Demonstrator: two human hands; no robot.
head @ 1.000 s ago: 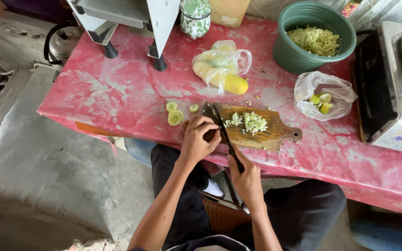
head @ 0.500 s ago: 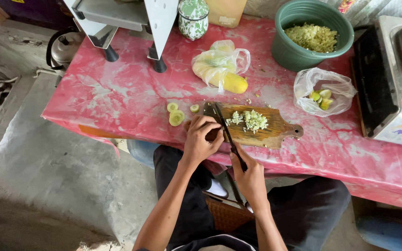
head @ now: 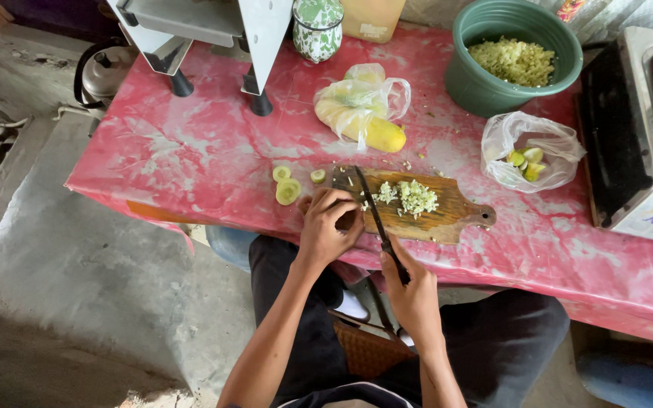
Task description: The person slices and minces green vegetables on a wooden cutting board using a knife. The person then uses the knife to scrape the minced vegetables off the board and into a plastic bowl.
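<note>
My right hand (head: 416,291) is closed around the handle of the knife (head: 376,215), near the table's front edge, and the dark blade runs away from me across the left part of the wooden cutting board (head: 447,215). My left hand (head: 328,227) is curled, fingertips tucked down on the board's left end, pinning something small just beside the blade; the piece itself is hidden under my fingers, so I cannot tell its shape. I judge it to be a wet, slippery bit of the same pale green vegetable, firm yet easily crushed, so it wants a light pinch from above with fingertips bent back from the edge. The knife looks light and stiff, best held well up the handle. A chopped heap (head: 410,196) lies to the right of the blade, and round slices (head: 287,189) sit on the pink tablecloth (head: 190,151) left of the board.
</note>
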